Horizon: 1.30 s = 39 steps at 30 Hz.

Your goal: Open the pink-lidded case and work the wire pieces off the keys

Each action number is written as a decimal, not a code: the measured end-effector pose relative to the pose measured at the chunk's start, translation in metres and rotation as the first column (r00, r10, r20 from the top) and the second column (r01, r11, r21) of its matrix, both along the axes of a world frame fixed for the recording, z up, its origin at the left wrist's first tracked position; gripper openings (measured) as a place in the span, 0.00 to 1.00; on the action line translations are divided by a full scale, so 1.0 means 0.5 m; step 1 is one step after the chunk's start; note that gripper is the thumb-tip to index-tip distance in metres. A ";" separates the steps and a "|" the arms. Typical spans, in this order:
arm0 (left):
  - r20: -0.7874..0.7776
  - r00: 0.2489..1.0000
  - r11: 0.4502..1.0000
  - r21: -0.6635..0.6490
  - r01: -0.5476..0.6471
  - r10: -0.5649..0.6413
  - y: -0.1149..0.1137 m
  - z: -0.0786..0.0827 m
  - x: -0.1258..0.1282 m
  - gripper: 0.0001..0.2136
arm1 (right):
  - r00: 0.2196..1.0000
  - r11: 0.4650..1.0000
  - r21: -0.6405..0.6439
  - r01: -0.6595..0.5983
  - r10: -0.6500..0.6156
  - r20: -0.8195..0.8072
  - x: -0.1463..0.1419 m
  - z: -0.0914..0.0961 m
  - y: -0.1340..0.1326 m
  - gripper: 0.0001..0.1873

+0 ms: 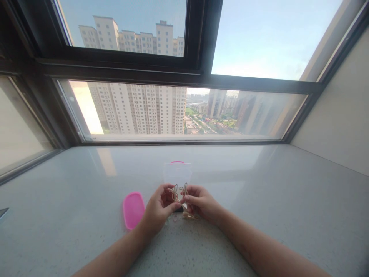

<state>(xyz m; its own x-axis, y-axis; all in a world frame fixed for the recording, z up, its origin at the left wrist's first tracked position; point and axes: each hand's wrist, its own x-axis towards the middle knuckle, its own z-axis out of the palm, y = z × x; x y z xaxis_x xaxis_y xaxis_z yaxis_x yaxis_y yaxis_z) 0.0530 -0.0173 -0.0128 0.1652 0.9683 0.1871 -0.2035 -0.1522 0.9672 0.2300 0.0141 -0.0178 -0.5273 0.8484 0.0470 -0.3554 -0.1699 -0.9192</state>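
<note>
In the middle of the head view, my left hand (161,206) pinches a gold-coloured wire binder clip (175,192) between thumb and fingers. A second, similar gold clip (185,189) is gripped by my right hand (203,201), its thumb resting across the front. The two clips stand upright side by side, very close together; whether they touch I cannot tell. Below the hands, more gold clips (190,216) lie on the counter beside a dark object (179,209) that is mostly covered. Small pale loops (175,218) lie near my left wrist, too faint to name.
A pink plastic lid (133,211) lies left of my left hand. Behind the hands stands a clear plastic box (177,171) with a pink edge. The speckled pale counter (259,200) runs back to a dark-framed window (184,143). A dark corner of something (4,212) shows at far left.
</note>
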 end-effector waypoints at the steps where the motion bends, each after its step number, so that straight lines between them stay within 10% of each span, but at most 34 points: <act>1: -0.003 1.000 1.000 0.002 -0.003 0.003 0.000 0.001 0.000 0.22 | 1.000 1.000 0.000 -0.001 0.001 -0.003 -0.001 0.001 0.000 0.17; 39: 0.007 1.000 0.999 0.034 0.010 -0.010 -0.003 0.005 0.001 0.20 | 0.999 1.000 0.021 -0.001 0.000 0.035 0.001 0.000 -0.001 0.17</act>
<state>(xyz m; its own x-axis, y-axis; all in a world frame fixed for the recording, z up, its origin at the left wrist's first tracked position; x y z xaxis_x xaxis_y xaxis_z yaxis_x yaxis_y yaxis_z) 0.0537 -0.0191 -0.0103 0.1732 0.9597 0.2213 -0.2120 -0.1831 0.9600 0.2306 0.0134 -0.0177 -0.5294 0.8471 0.0467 -0.3227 -0.1502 -0.9345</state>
